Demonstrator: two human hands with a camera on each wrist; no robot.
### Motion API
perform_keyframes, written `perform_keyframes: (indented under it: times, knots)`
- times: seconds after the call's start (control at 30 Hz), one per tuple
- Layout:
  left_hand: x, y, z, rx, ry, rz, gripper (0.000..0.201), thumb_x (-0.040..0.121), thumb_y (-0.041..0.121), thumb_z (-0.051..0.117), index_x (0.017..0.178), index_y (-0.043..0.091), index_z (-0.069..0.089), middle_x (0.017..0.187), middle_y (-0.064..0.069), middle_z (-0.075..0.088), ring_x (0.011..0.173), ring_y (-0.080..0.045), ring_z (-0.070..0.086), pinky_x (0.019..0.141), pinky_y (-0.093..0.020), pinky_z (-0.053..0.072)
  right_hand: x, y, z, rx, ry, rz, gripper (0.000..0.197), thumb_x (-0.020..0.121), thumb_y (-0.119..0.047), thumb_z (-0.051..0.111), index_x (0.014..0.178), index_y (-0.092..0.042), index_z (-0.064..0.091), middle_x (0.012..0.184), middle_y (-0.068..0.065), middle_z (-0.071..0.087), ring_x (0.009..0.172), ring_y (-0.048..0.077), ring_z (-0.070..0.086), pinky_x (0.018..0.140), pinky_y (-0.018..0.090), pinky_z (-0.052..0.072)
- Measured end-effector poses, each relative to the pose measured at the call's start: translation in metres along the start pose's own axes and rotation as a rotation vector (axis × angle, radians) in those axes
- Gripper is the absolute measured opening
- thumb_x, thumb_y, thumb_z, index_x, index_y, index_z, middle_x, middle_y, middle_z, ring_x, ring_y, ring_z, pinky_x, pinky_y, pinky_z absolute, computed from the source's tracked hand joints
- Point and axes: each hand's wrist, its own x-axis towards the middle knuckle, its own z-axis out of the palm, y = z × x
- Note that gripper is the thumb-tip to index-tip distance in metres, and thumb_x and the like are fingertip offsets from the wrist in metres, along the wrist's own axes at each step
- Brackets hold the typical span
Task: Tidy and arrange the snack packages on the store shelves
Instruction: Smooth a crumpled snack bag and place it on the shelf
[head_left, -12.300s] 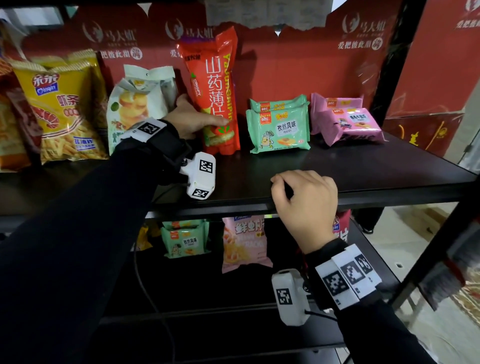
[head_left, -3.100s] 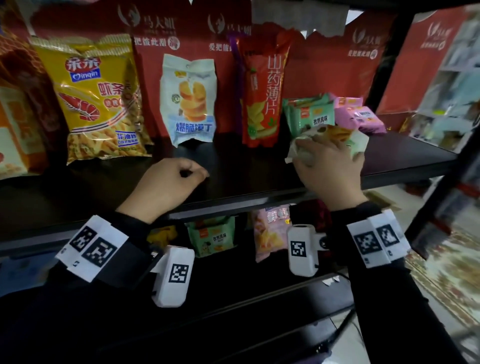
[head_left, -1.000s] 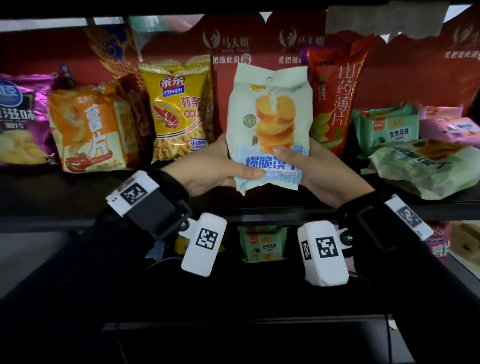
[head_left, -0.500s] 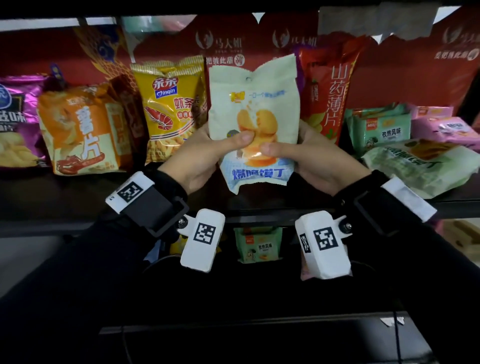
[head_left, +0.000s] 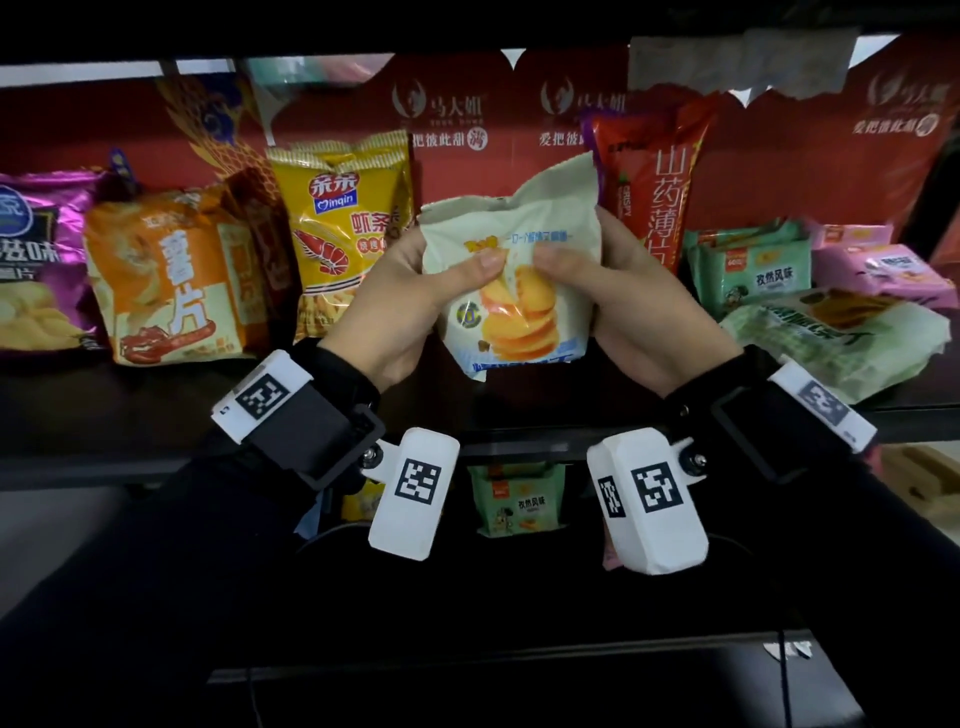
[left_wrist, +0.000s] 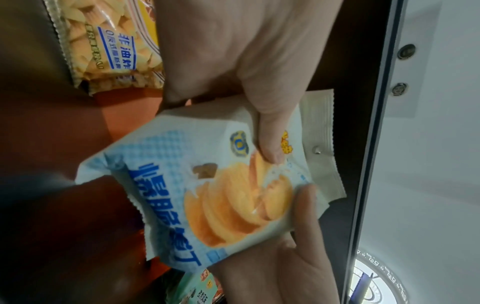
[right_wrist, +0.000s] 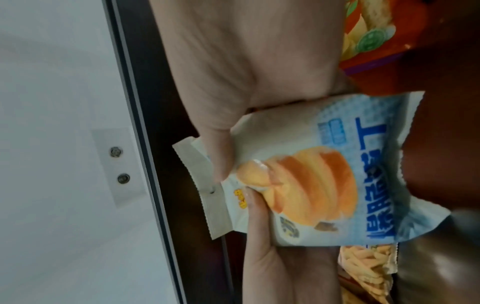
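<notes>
Both hands hold white bag (head_left: 511, 291) up in front of shelf (head_left: 156, 410), between yellow bag (head_left: 345, 234) and red bag (head_left: 649, 182). Left hand (head_left: 410, 306) grip closed on bag's left side, thumb on front; right hand (head_left: 628, 301) same on right side. Bag top is crumpled.

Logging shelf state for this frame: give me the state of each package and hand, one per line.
White cracker bag: lifted off the shelf, held by both hands, top crumpled.
Left hand: grips the bag's left side.
Right hand: grips the bag's right side.
Yellow shrimp-stick bag: upright.
Red chip bag: upright.
Pale green bag: lying flat.
Orange bag: upright.
</notes>
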Motion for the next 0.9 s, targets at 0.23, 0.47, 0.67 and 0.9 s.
perform_keyframes:
  times: [0.23,0.47,0.67,0.9]
  knots:
    - [-0.002,0.016,0.003,-0.080,0.004,-0.057,0.046,0.094,0.021,0.055,0.136,0.006,0.048,0.130,-0.016,0.061,0.118,-0.032,0.060,0.099,-0.051,0.048,0.003,-0.002,0.003,0.057,0.106,0.048,0.039,0.088,-0.005,0.060,0.126,-0.002,0.055,0.114,0.014,0.066,0.099,0.024,0.066,0.087,0.034,0.056]
    - [0.001,0.016,0.010,-0.182,0.055,-0.117,0.042,0.098,0.021,0.049,0.137,0.005,0.049,0.132,-0.017,0.059,0.121,-0.033,0.057,0.104,-0.054,0.043,0.007,-0.012,0.009,0.178,0.121,-0.002,0.027,0.093,-0.021,0.059,0.114,-0.005,0.062,0.111,0.015,0.070,0.103,0.028,0.068,0.088,0.040,0.056]
    - [-0.002,0.007,0.006,0.107,-0.115,-0.255,0.071,0.071,0.027,0.070,0.138,0.015,0.047,0.126,-0.006,0.065,0.115,-0.023,0.063,0.094,-0.040,0.053,0.020,-0.021,0.002,0.347,0.218,0.156,0.042,0.097,-0.036,0.051,0.125,-0.005,0.059,0.115,0.016,0.068,0.104,0.030,0.067,0.091,0.047,0.053]
    - [0.006,-0.007,-0.003,0.132,-0.014,-0.458,0.060,0.089,0.063,0.045,0.125,0.017,0.061,0.115,-0.004,0.070,0.090,-0.015,0.070,0.066,-0.025,0.056,-0.001,0.001,-0.005,-0.150,0.012,0.330,0.045,0.090,-0.032,0.062,0.132,-0.022,0.048,0.123,0.000,0.065,0.106,0.018,0.066,0.079,0.045,0.056]
